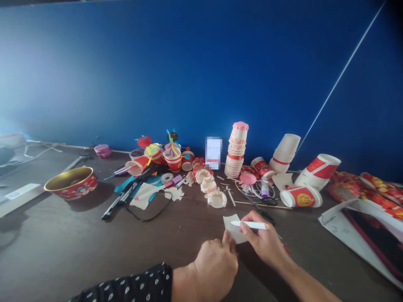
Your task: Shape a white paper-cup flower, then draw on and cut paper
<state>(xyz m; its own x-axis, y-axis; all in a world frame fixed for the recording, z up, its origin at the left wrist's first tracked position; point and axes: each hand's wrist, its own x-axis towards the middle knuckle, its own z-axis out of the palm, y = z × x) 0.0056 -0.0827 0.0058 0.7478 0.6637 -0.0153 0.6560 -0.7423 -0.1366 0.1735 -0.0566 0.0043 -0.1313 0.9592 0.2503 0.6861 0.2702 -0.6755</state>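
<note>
A small piece of white paper point(228, 219) lies on the dark table in front of me. My left hand point(217, 264) is closed at its lower left edge, with the thumb and finger on the paper and the other fingers curled under. In my right hand point(264, 239) is a white pen point(252, 225), held in a writing grip. The pen's tip points left, over the paper; whether it touches cannot be made out. No marks on the paper are plain to see. Just beyond it sits a ring-shaped piece cut from a paper cup point(217, 199).
Stacked paper cups point(236, 153) stand against the blue partition point(201, 63). A gold-lined red bowl point(71, 193) sits at left. Tipped cups point(301, 197), a glue stick point(265, 188), dark-handled scissors point(266, 214) and a phone point(374, 239) on white card lie at right.
</note>
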